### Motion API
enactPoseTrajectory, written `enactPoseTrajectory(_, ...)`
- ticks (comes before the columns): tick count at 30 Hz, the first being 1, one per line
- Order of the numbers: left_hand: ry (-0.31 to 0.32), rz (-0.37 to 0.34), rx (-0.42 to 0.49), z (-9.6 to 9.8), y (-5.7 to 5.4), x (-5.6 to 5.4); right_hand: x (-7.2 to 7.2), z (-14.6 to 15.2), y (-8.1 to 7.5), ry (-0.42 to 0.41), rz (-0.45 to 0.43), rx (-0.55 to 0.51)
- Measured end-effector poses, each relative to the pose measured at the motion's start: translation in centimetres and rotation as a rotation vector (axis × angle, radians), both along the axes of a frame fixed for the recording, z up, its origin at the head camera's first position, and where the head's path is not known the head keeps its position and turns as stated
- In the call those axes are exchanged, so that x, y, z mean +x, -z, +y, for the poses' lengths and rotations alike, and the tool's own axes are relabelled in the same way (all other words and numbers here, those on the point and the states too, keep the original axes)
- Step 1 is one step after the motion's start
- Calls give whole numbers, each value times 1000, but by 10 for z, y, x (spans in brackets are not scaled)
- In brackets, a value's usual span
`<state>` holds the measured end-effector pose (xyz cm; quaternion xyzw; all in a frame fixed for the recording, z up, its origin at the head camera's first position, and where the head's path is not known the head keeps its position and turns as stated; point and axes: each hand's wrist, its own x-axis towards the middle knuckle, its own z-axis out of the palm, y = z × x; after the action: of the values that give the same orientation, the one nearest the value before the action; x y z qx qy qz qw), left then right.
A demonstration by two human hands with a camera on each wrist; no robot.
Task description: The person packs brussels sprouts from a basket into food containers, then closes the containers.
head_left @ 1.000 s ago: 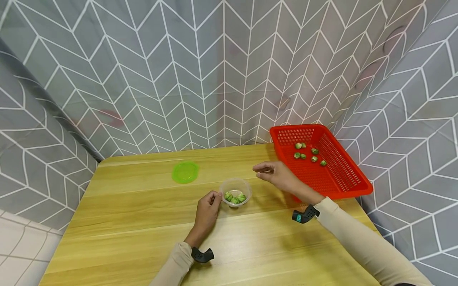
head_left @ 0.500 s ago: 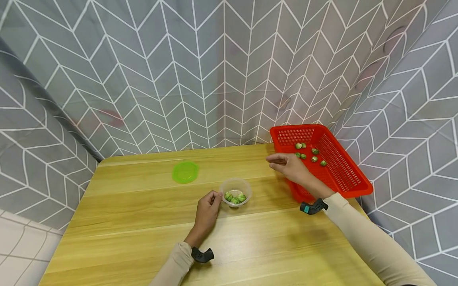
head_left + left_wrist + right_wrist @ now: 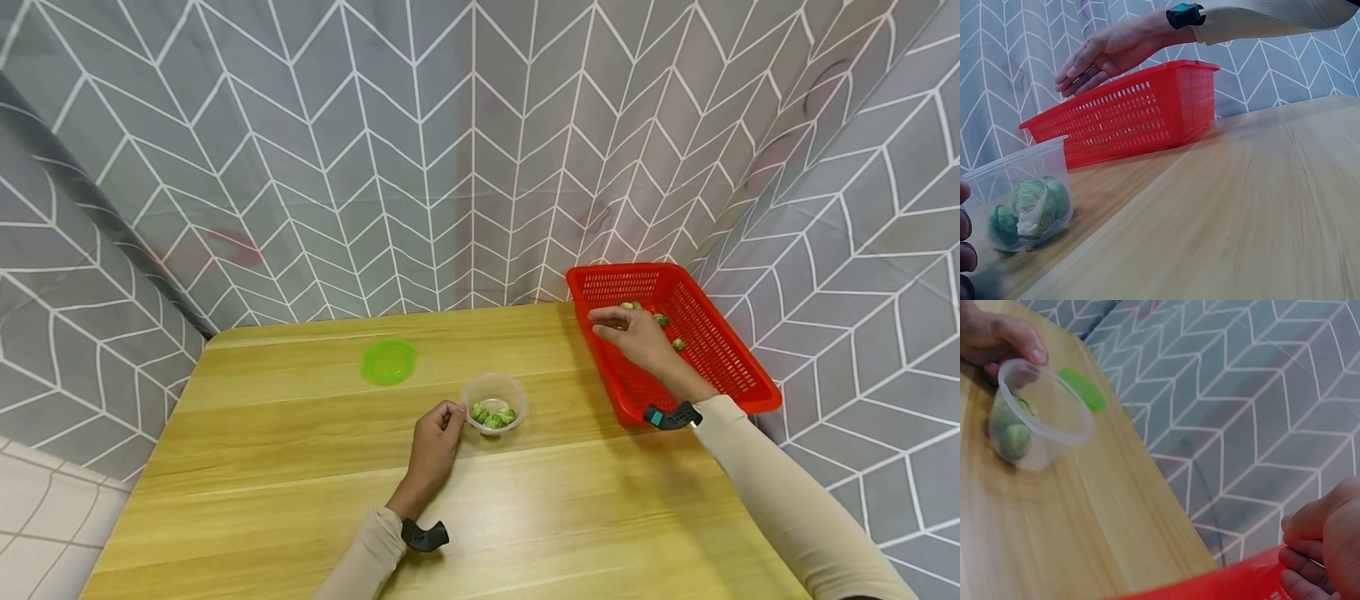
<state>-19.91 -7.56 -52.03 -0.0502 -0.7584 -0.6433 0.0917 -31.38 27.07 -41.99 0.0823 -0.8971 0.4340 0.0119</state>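
Observation:
My left hand (image 3: 435,442) pinches the left rim of a clear round plastic tub (image 3: 492,388) on the table. Several Brussels sprouts (image 3: 1034,206) lie in the bottom of that tub. Over the near left part of a red plastic basket (image 3: 716,333) is my right hand (image 3: 637,337), fingers loosely bent with nothing between them. It hangs above the basket's rim in the left wrist view. Several more Brussels sprouts (image 3: 661,319) lie inside the basket, some of them hidden behind the right hand.
A green lid (image 3: 388,362) lies flat on the wooden table (image 3: 285,433), behind and left of the tub. Grey patterned curtains (image 3: 420,167) hang along the table's back and right side. The basket stands at the table's back right corner.
My right hand has moved right and away from the tub, from beside the basket to above it. The left hand and the tub have stayed in place.

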Motion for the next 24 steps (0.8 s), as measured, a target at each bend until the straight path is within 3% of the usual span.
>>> enactPoseTrajectory(10,8,2,-7,-1,-1,0,-14,25,6,92,50,44)
enactPoseTrajectory(16,0,4,-9,0,1,0,-25,46,12,141,45,16)
enactPoseTrajectory(24,-11,6,-6,0,1,0,-39,75,20,237,21,79)
